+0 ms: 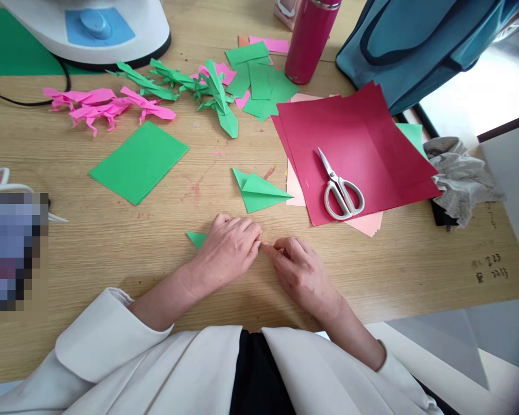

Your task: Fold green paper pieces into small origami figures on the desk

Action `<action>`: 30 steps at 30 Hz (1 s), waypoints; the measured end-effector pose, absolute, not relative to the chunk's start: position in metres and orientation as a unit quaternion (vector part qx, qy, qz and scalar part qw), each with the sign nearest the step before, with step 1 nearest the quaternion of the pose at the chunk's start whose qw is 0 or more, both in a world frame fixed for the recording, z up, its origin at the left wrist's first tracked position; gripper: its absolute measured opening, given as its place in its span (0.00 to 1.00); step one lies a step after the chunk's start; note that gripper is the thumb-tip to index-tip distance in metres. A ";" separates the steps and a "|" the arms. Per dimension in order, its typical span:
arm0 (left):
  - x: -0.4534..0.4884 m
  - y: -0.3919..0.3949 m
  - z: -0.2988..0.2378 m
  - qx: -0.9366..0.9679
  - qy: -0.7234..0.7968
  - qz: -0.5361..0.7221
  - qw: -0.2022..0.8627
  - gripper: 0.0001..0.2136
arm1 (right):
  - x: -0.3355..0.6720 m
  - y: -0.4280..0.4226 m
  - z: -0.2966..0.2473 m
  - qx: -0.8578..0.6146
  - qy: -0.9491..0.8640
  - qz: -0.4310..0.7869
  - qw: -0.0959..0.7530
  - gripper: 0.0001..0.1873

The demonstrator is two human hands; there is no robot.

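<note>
My left hand [231, 248] lies curled over a small piece of green folded paper [195, 238]. Only one pointed corner of that paper shows, left of the hand; the rest is covered. My right hand [300, 274] is closed, its thumb and forefinger tips pressed together beside my left fingertips. What those tips grip is hidden. Just beyond both hands, another green folded paper piece [262, 193] rests on the table with a raised flap and a sharp point to the right.
White-handled scissors [339, 193] lie on dark red paper sheets [372, 144]. A green paper stack [139, 162] sits left. Pink folded figures [99, 106] and green folded figures [220, 98] stand behind. A red bottle [311, 40], a blue bag [415, 46] and a white appliance [112, 29] line the back.
</note>
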State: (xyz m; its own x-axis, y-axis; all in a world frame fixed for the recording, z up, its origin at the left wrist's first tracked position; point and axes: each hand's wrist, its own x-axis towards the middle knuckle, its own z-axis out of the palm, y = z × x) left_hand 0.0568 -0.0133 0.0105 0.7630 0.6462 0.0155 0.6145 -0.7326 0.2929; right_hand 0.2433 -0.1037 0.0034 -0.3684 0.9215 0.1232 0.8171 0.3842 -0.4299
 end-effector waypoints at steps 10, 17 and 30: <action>0.056 -0.013 0.010 0.936 0.323 0.056 0.130 0.06 | 0.241 -0.103 0.003 -0.531 -0.826 0.126 0.144 0.20; 0.054 -0.013 0.013 0.930 0.324 0.066 0.158 0.05 | 0.239 -0.104 0.001 -0.543 -0.821 0.112 0.135 0.18; 0.008 -0.010 0.021 0.883 0.417 0.090 0.194 0.05 | 0.238 -0.102 0.001 -0.542 -0.823 0.086 0.147 0.16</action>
